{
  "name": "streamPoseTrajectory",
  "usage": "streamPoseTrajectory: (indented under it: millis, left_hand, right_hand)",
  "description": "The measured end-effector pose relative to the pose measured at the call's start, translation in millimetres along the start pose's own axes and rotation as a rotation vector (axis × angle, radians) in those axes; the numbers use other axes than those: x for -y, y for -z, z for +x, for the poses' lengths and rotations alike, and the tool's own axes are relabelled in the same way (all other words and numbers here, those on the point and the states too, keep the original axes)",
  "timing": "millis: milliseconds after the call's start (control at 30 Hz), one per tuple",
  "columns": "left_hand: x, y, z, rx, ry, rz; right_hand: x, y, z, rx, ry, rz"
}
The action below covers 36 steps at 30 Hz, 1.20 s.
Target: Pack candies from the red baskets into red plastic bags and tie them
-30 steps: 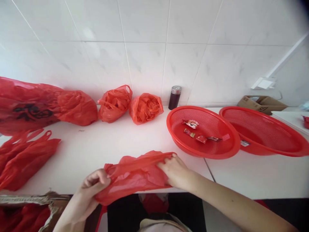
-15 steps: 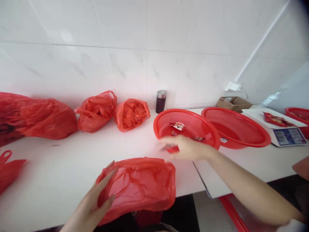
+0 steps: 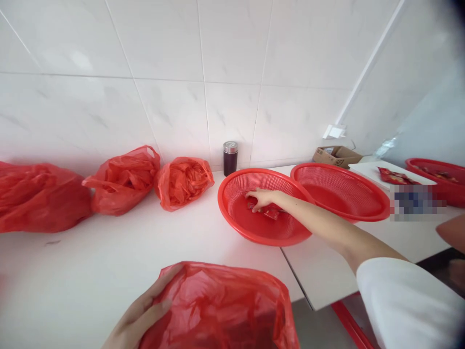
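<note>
My left hand (image 3: 145,308) grips the left edge of an open red plastic bag (image 3: 225,300) at the front edge of the table, thumb inside and fingers outside. My right hand (image 3: 262,198) is down inside a round red mesh basket (image 3: 240,228), its fingers curled around a small wrapped snack packet (image 3: 250,206) near the basket's left wall. Another red snack packet (image 3: 271,213) lies on the basket floor just under the hand. Part of the packets is hidden by the hand.
A second red basket (image 3: 341,208) adjoins on the right, near a white scale (image 3: 366,172) bearing red packets. A dark thermos (image 3: 230,160) stands by the wall. Crumpled red bags (image 3: 185,182) line the back left. A cardboard box (image 3: 337,156) sits behind. Another person's arm (image 3: 452,232) shows at right.
My right hand has moved from above the basket's near rim down into it, onto the packets. The bag in my left hand sits lower and nearer, and the view has shifted right.
</note>
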<state>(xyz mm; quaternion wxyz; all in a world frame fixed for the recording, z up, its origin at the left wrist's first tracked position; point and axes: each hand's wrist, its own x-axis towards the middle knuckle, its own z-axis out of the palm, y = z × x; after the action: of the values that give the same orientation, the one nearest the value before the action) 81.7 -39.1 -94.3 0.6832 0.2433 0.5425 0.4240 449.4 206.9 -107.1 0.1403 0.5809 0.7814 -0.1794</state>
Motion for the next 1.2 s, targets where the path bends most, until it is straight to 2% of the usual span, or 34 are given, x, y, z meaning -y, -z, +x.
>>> streamPoseTrajectory:
  millis: [67, 167, 300, 400, 567, 700, 800, 867, 933, 967, 1033, 1067, 1100, 1133, 1200]
  left_hand:
    - [-0.9, -1.5, 5.4, -0.018, 0.039, -0.080]
    - [-2.9, -7.8, 10.1, -0.035, 0.005, -0.083]
    - [-5.0, -20.0, 11.1, -0.019, -0.032, -0.047]
    - [-3.9, -24.7, 12.5, -0.015, -0.047, -0.070]
    - [-0.3, -25.0, 15.6, -0.036, -0.065, -0.092]
    - [-2.0, -23.9, 13.1, -0.059, -0.094, -0.104]
    - [-3.8, -24.0, 10.0, -0.067, -0.093, -0.120]
    - [-3.8, -25.9, 9.3, -0.062, -0.086, -0.129]
    - [-2.8, -29.6, 10.2, -0.058, -0.091, -0.140]
    - [-1.9, -32.0, 11.0, -0.056, -0.097, -0.140]
    - [0.3, -36.9, 12.4, -0.036, -0.107, -0.133]
    - [1.5, -39.1, 12.7, -0.021, -0.108, -0.128]
    - [2.7, -40.7, 12.8, -0.004, -0.104, -0.126]
    - [3.8, -41.7, 12.7, 0.013, -0.098, -0.127]
    - [5.4, -41.7, 12.0, 0.038, -0.083, -0.134]
  right_hand:
    - [2.7, 0.1, 2.7, -0.012, 0.021, -0.029]
    - [7.0, -0.3, 3.0, -0.052, 0.030, -0.074]
    - [11.4, 1.9, 5.8, -0.100, -0.027, -0.107]
    - [12.7, 8.3, 11.9, -0.088, -0.072, -0.106]
    - [15.9, 11.0, 16.7, 0.014, -0.023, -0.040]
    - [17.2, 11.4, 8.6, -0.035, 0.018, 0.040]
    - [24.1, 25.9, -9.8, -0.075, 0.063, 0.141]
    - [39.7, 39.1, -30.4, -0.110, 0.156, 0.263]
    - [67.0, 47.1, -55.9, -0.125, 0.365, 0.481]
    - [84.4, 47.1, -68.9, -0.095, 0.514, 0.616]
    - [122.7, 36.7, -91.4, 0.108, 0.706, 0.682]
    - [141.6, 26.6, -99.6, 0.217, 0.748, 0.611]
    - [158.9, 14.5, -105.3, 0.250, 0.764, 0.495]
    - [173.9, 1.6, -108.6, 0.224, 0.755, 0.345]
    - [194.2, -19.8, -110.5, 0.082, 0.686, 0.076]
